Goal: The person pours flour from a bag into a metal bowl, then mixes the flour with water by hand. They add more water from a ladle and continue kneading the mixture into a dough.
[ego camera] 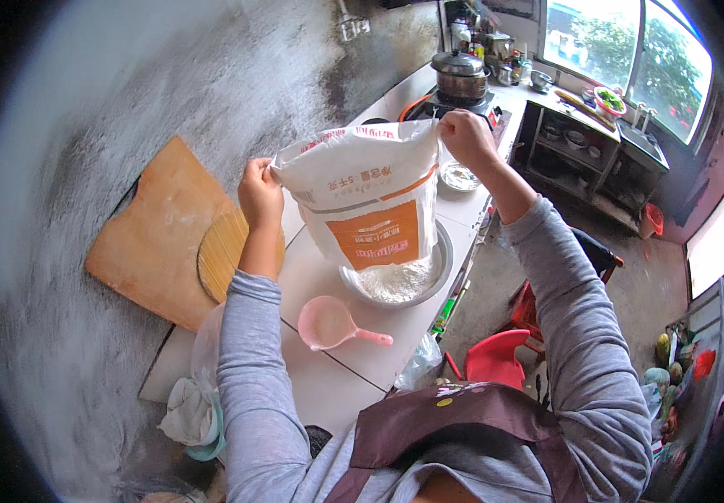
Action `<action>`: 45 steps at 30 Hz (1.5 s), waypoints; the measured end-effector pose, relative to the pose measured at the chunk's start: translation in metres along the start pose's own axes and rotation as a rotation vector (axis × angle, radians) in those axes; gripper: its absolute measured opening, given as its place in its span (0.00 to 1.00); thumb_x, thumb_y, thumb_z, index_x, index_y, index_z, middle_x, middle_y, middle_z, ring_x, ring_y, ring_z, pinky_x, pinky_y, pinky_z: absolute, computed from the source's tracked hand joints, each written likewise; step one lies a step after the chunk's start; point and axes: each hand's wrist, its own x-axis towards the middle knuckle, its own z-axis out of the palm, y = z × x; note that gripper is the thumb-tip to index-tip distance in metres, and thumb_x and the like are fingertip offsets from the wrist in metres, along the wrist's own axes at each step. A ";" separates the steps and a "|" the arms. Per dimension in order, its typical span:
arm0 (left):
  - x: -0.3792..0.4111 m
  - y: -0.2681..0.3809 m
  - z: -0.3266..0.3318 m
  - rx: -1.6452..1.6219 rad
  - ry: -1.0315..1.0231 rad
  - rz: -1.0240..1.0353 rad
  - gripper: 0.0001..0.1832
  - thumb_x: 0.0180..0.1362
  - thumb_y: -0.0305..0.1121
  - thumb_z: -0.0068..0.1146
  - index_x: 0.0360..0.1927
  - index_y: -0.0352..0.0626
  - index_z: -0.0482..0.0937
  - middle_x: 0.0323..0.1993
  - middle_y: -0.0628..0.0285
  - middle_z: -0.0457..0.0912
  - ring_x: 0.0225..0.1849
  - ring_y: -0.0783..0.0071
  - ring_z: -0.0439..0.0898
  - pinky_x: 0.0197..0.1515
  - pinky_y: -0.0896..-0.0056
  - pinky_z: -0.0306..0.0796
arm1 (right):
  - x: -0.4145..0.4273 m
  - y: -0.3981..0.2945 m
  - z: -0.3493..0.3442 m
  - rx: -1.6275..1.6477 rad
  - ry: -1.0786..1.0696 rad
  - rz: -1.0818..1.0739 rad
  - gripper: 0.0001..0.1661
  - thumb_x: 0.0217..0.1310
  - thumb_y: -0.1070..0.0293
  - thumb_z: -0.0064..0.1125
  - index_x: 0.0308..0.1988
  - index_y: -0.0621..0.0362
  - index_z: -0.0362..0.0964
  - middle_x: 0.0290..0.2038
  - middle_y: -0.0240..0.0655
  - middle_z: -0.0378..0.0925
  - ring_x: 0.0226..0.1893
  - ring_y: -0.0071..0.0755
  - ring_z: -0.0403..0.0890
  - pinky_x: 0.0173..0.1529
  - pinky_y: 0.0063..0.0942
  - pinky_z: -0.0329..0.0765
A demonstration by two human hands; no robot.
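Note:
A white and orange flour bag (371, 195) is held up over the counter, its lower end down in a metal basin (445, 258). My left hand (261, 192) pinches one upper corner of the bag, and my right hand (467, 135) grips the other. White flour (398, 281) lies heaped in the basin just below the bag's lower edge. The bag hides the far part of the basin. Nearer to me, a pink plastic ladle (326, 322) rests on the white tiled counter (330, 390), its handle pointing right.
Against the wall lean a large wooden board (154, 232) and a round slatted board (230, 251). Beyond the bag, a lidded pot (460, 78) stands on a gas stove (500, 116). A plate (459, 176) sits near the counter edge. A red plastic chair (497, 358) stands on the floor at right.

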 end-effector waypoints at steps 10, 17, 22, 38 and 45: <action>-0.012 0.033 0.011 0.031 -0.147 0.056 0.06 0.51 0.24 0.48 0.33 0.40 0.74 0.29 0.50 0.79 0.34 0.53 0.78 0.34 0.60 0.70 | -0.007 -0.009 0.009 -0.010 0.017 -0.108 0.07 0.45 0.68 0.49 0.21 0.58 0.72 0.25 0.41 0.75 0.33 0.43 0.76 0.41 0.38 0.69; -0.004 0.006 -0.007 0.068 -0.030 -0.059 0.05 0.51 0.22 0.47 0.32 0.39 0.74 0.27 0.52 0.79 0.31 0.56 0.79 0.33 0.63 0.70 | -0.006 -0.004 0.000 -0.011 0.121 0.049 0.08 0.47 0.69 0.47 0.21 0.57 0.72 0.25 0.37 0.76 0.33 0.40 0.76 0.41 0.37 0.69; -0.011 0.027 0.003 0.096 -0.111 -0.032 0.06 0.51 0.26 0.47 0.33 0.42 0.73 0.30 0.51 0.78 0.33 0.52 0.77 0.34 0.59 0.69 | -0.007 -0.006 0.025 -0.119 0.108 0.072 0.08 0.45 0.67 0.48 0.19 0.56 0.72 0.24 0.38 0.75 0.31 0.42 0.76 0.38 0.39 0.69; 0.022 0.078 0.021 0.019 0.031 0.066 0.06 0.49 0.29 0.51 0.31 0.40 0.75 0.28 0.51 0.79 0.32 0.53 0.78 0.34 0.60 0.71 | -0.007 -0.018 0.018 0.560 0.007 0.270 0.09 0.55 0.74 0.49 0.37 0.64 0.73 0.32 0.40 0.78 0.31 0.33 0.78 0.37 0.25 0.72; 0.004 0.118 0.045 -0.175 -0.155 0.051 0.06 0.52 0.29 0.47 0.31 0.40 0.75 0.27 0.50 0.79 0.31 0.52 0.78 0.34 0.60 0.71 | -0.010 -0.022 0.020 0.712 -0.072 0.144 0.12 0.45 0.83 0.53 0.36 0.67 0.72 0.34 0.40 0.78 0.34 0.26 0.77 0.38 0.23 0.72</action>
